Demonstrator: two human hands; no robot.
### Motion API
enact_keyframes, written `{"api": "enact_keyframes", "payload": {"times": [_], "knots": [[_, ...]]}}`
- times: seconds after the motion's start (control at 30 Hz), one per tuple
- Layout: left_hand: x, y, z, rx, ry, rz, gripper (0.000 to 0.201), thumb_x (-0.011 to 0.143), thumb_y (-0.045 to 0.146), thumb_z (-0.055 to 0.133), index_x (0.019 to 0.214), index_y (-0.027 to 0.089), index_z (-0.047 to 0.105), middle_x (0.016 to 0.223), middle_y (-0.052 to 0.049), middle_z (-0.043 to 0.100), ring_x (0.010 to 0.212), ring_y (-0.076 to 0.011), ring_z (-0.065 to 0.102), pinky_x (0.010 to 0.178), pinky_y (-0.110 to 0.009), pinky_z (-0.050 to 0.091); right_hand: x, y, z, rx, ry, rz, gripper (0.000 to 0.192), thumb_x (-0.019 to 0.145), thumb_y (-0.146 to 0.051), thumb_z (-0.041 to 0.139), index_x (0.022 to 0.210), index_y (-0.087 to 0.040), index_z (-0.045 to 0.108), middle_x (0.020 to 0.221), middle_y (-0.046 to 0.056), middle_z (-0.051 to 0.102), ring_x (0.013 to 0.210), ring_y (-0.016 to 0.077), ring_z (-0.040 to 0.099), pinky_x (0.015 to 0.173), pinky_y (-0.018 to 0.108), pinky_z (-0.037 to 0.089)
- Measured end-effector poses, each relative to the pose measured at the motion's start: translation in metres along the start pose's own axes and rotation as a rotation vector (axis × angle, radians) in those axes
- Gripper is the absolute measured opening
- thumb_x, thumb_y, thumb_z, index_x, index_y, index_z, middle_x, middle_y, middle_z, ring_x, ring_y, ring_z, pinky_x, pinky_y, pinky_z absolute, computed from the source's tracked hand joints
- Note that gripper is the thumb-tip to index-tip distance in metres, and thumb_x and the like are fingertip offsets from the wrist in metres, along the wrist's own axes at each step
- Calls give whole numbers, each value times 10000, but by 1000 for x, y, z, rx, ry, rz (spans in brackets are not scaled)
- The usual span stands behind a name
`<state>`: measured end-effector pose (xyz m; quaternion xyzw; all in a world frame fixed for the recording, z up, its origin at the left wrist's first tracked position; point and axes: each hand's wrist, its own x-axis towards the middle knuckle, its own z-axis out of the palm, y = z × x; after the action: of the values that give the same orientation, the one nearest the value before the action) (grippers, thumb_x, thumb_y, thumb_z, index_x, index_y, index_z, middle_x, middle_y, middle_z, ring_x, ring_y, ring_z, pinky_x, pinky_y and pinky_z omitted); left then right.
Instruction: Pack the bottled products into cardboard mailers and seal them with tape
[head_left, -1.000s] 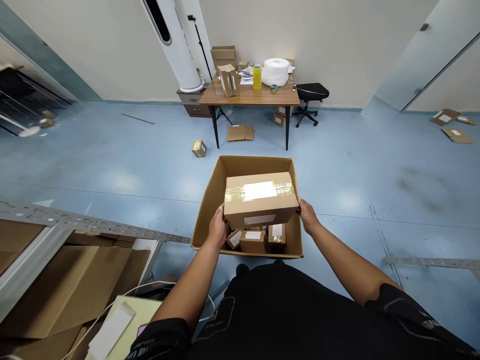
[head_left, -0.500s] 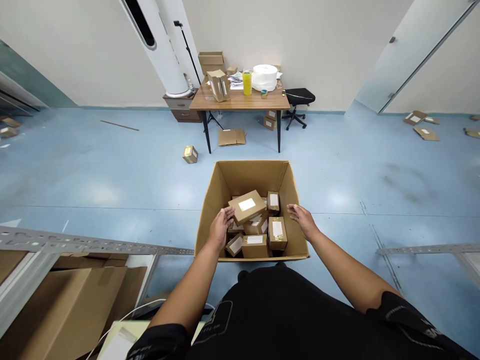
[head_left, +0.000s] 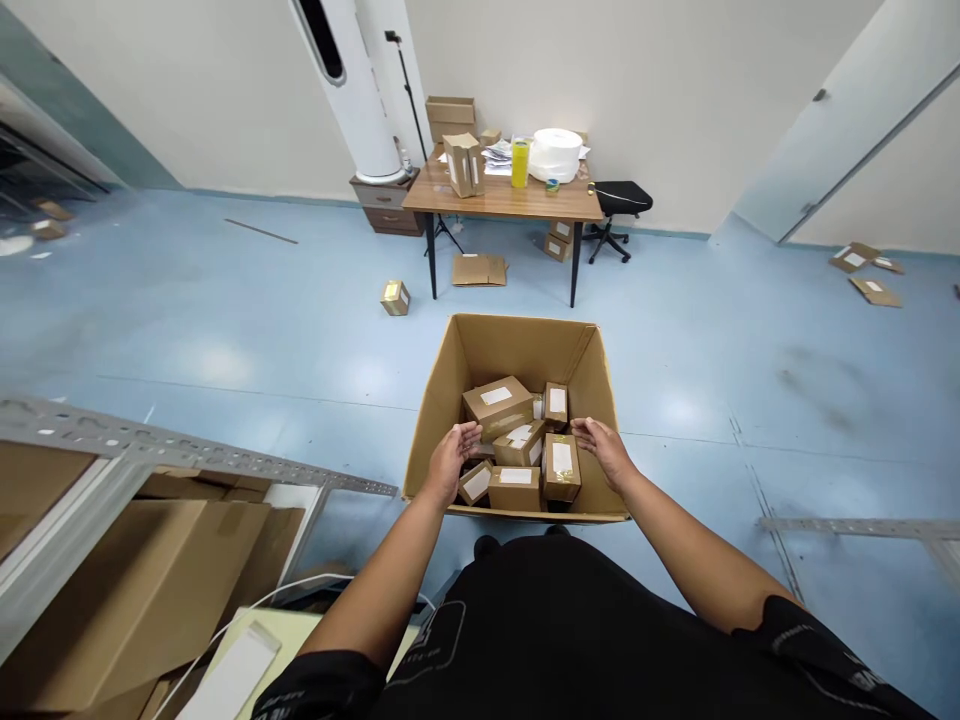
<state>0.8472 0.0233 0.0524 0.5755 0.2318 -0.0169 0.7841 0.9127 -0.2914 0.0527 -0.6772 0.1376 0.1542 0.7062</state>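
Note:
A large open carton (head_left: 525, 343) stands on the floor in front of me, with several small taped boxes inside, most bearing white labels. The biggest of them, a flat brown box (head_left: 491, 404), lies tilted at the back left of the pile. My left hand (head_left: 452, 455) is over the carton's left side, fingers stretched out, close to that box. Whether it touches the box I cannot tell. Over the right side, my right hand (head_left: 601, 447) has its fingers extended and holds nothing. Nearest to it is a labelled upright box (head_left: 561, 465).
Beyond the carton is a wooden table (head_left: 540, 203) with a white roll (head_left: 555, 155), yellow tape (head_left: 520, 165) and papers. One small box (head_left: 394, 297) sits on the floor left of the carton. A metal rack (head_left: 187, 450) holding cartons borders my left. An office chair (head_left: 621, 205) stands beside the table.
The flat brown box sits slightly lower and settled on the pile. My hands stay on either side, a little closer together. The whole view has shifted slightly.

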Motion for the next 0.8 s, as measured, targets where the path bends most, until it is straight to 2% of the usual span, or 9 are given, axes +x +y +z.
{"api": "enact_keyframes", "payload": {"times": [0.2,0.37,0.47,0.63,0.8], "knots": [[-30,-18,2,-18,172,29,658,893,731,565,1201,165,698,1313,-194,715,1243,-324,660,1001,-452,495,32,-2,-8,-53,-158,16,561,752,-732,695,1007,-236,764,1215,103,764,1155,301,696,955,408,552],[-70,-48,26,-105,429,57,672,874,746,571,1188,165,694,1273,-196,730,1187,-317,682,973,-453,504,61,-3,-15,-128,-381,55,522,775,-702,689,1000,-236,763,1189,100,772,1116,295,718,936,406,573],[-102,-63,41,-156,532,73,667,872,741,577,1190,166,691,1274,-195,726,1179,-313,679,963,-448,507,70,-3,-13,-194,-501,70,505,786,-692,683,988,-237,763,1183,102,773,1097,298,726,913,404,584],[-161,-77,48,-211,698,86,657,860,737,598,1162,162,699,1256,-198,728,1189,-322,668,958,-448,504,64,1,11,-265,-687,103,514,781,-684,689,996,-222,758,1161,115,776,1075,306,731,885,402,583],[-215,-95,44,-282,856,90,669,854,744,597,1151,153,698,1232,-204,733,1138,-316,681,927,-443,510,38,18,48,-321,-846,128,520,758,-676,703,995,-217,758,1144,118,784,1055,301,734,873,400,579]]}}
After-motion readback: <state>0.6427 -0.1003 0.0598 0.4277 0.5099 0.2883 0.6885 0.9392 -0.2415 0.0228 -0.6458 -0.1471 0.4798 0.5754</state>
